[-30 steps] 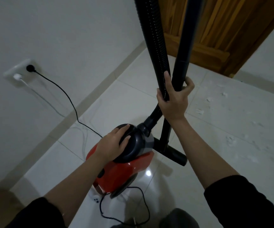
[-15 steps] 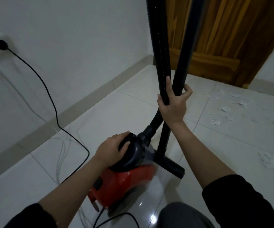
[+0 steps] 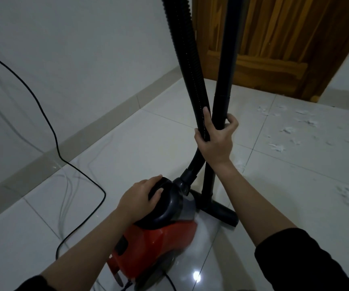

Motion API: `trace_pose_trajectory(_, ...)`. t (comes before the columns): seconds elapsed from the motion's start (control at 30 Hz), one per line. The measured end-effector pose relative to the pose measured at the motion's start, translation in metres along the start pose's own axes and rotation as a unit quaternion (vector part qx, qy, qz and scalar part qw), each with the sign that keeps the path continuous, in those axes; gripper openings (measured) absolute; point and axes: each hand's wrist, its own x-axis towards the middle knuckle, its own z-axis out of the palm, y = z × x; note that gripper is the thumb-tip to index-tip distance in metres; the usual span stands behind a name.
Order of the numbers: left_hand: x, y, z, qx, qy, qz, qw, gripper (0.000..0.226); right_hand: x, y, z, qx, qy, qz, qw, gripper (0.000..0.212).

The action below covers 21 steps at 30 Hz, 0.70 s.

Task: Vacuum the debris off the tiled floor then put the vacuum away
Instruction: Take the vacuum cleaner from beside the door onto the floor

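Both hands on the vacuum, debris untouched on the tiles.
The left hand [image 3: 143,197] curls over the red vacuum's [image 3: 154,246] black handle at near centre; the right hand [image 3: 215,139] wraps hose [image 3: 187,59] and wand [image 3: 227,59] together. White debris [image 3: 291,131] lies far right.

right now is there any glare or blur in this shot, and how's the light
Head view: dim, flat light; one bright glare spot on the glossy floor by the red vacuum; the vacuum's right edge is smeared by motion; wide-angle bending curves the baseboard and door; the debris looks soft, the hands sharper.
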Motion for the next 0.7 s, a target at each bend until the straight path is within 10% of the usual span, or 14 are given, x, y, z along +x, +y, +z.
trace_pose_trajectory(0.7,-0.012,-0.012,0.014,-0.010,0.073,0.014,0.997,0.058,-0.020,-0.043,0.000,0.006,0.014,-0.060,0.998,0.059)
